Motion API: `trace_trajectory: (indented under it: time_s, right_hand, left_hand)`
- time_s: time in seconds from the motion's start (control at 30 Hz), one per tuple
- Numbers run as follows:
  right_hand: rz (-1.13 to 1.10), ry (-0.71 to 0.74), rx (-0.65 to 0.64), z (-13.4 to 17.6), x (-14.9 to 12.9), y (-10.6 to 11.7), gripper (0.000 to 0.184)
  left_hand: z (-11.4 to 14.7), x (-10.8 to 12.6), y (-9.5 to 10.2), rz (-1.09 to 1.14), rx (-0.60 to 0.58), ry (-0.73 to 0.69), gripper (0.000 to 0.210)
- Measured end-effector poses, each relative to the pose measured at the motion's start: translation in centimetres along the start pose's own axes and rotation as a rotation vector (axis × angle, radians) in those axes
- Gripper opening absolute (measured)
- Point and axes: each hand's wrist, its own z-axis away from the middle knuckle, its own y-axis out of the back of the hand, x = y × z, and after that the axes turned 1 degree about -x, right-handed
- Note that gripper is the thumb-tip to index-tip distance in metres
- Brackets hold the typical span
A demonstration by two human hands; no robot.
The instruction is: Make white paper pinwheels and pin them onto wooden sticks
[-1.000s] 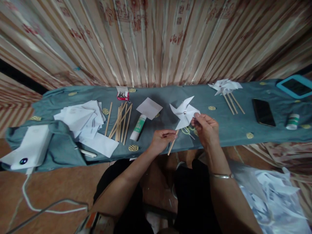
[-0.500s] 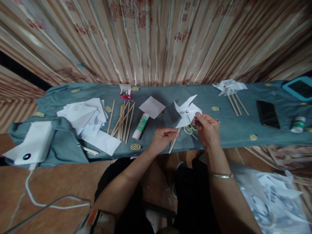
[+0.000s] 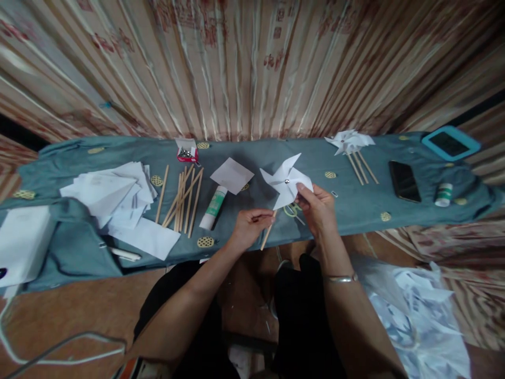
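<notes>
A white paper pinwheel [image 3: 282, 190] with a silver pin at its centre is held up over the front of the table. Its wooden stick [image 3: 269, 233] slants down past the table edge. My left hand [image 3: 251, 227] pinches this stick just below the paper blades. With thumb and fingers, my right hand [image 3: 319, 207] grips the pinwheel's right blade. Behind the pinwheel, partly hidden, lie scissors [image 3: 292, 210] with yellow-green handles. A square of white paper [image 3: 232, 175] and a glue stick [image 3: 213, 208] lie left of it.
Loose wooden sticks [image 3: 182, 202], a red box of pins [image 3: 187, 151] and stacked paper [image 3: 114, 192] lie to the left. Finished pinwheels [image 3: 350, 142], a phone [image 3: 404, 181], another glue stick [image 3: 444, 195] and a blue-framed tablet [image 3: 451, 143] are on the right. A plastic bag [image 3: 418, 316] stands below.
The view has shifted to the right, so everything sits further left in it. Both hands keep the same hold on the pinwheel, with hardly any movement against the table.
</notes>
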Motion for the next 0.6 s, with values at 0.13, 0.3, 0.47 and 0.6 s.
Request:
trace_trajectory:
  time_s: [0.13,0.3,0.47,0.6]
  right_hand:
    - [-0.031,-0.019,-0.004,-0.02,0.01,0.02,0.027]
    - [-0.025,-0.037,-0.009,0.04,0.02,-0.01,0.027]
    - [-0.036,-0.049,-0.010,0.16,0.00,-0.21,0.027]
    - [-0.070,-0.071,-0.010,0.21,-0.06,-0.33,0.029]
  left_hand:
    - [0.07,0.27,-0.11,0.001,0.001,-0.015,0.023]
    - [0.08,0.43,-0.30,-0.009,0.002,-0.010,0.022]
    - [0.03,0.45,-0.38,0.017,-0.002,-0.001,0.021]
    - [-0.04,0.42,-0.33,-0.006,-0.002,-0.019,0.021]
